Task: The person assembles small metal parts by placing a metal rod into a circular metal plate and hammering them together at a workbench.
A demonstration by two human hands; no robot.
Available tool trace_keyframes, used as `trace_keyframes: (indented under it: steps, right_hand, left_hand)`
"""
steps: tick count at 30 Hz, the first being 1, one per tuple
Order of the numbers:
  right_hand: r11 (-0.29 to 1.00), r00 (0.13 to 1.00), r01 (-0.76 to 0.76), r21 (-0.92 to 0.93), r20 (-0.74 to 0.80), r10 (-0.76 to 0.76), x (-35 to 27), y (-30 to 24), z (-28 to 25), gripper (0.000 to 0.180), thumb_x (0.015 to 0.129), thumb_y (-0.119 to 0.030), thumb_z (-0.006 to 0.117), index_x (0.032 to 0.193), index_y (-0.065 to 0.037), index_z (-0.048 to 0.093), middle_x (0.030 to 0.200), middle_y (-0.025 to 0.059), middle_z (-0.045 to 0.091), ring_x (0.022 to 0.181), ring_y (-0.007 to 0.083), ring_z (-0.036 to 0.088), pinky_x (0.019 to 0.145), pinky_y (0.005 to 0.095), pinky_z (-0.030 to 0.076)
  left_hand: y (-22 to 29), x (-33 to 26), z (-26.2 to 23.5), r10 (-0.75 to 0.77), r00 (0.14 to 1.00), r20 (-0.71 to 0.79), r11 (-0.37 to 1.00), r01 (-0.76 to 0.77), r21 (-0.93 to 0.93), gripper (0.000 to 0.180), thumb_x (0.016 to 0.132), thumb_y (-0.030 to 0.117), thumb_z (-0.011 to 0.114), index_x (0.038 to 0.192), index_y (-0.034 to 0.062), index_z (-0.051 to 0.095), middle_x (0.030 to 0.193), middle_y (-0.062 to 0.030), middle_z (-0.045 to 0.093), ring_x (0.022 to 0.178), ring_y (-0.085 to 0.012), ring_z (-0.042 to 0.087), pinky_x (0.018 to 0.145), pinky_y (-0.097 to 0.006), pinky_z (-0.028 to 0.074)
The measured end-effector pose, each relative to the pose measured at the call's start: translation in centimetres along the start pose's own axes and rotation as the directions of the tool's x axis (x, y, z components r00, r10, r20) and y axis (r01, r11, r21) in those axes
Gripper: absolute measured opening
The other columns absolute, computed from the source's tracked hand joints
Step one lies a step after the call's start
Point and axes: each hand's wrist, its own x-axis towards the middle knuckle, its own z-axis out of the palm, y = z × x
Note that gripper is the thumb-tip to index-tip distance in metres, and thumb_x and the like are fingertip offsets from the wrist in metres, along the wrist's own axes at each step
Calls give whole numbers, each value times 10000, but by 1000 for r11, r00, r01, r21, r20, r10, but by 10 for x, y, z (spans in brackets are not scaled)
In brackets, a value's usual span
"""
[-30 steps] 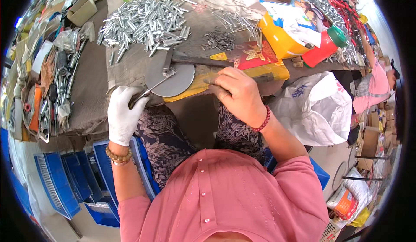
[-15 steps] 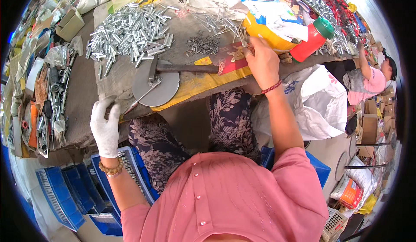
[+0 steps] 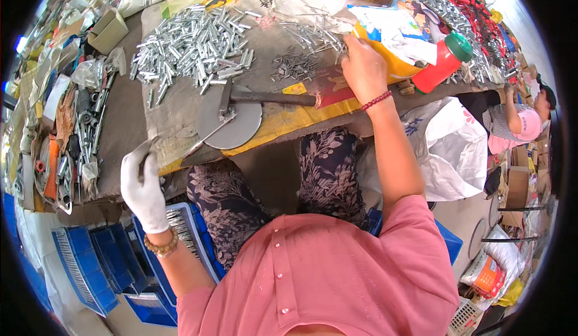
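My left hand (image 3: 143,187), in a white glove, hovers at the table's front edge with thumb and forefinger apart and nothing between them. My bare right hand (image 3: 365,70) reaches over the right part of the table, its fingers bent beside a pile of thin metal rods (image 3: 313,37); what its fingertips pinch is hidden. Between the hands, a hammer (image 3: 274,98) lies with its head on a round grey metal plate (image 3: 232,128). A thin pointed rod (image 3: 211,134) rests across that plate. Behind are short silver metal tubes (image 3: 192,44) and small dark pins (image 3: 293,65).
A red bottle with a green cap (image 3: 442,63) and a yellow container (image 3: 390,60) stand right of my hand. Tools (image 3: 90,119) crowd the left side. Blue bins (image 3: 90,270) sit below the table. A white sack (image 3: 442,149) hangs at right, near another person (image 3: 515,119).
My left hand has drawn back left from the table edge, its fingers spreading wider. My right hand has moved farther out toward the thin rods. The whole view has shifted slightly.
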Motion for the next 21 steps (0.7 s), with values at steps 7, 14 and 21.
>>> trace_keyframes:
  steps: [7,14,21]
  right_hand:
    - [999,999,33,12,5,-33,-5,6,5,312,885,-83,671,1198,-79,666,1189,173,701,1048,416,693,872,517,565]
    - [964,981,192,185,-68,-183,36,-4,39,288,895,-85,648,1172,-99,726,1112,159,726,1010,388,717,858,496,575]
    - [958,981,144,247,88,-170,74,-43,68,314,890,-106,637,1195,-79,707,1080,188,755,1048,394,727,897,506,572]
  left_hand:
    - [-29,21,9,-156,985,-74,976,142,-163,245,1050,72,619,1240,-51,712,1132,-59,724,958,-130,652,884,-278,521]
    - [-48,34,39,-342,937,-69,882,295,-368,291,1080,157,623,1322,21,711,977,35,684,734,1,513,617,-175,383]
    - [-56,29,35,-356,934,-44,879,318,-354,267,1061,129,635,1276,-5,719,1060,-11,732,832,-38,610,686,-208,472]
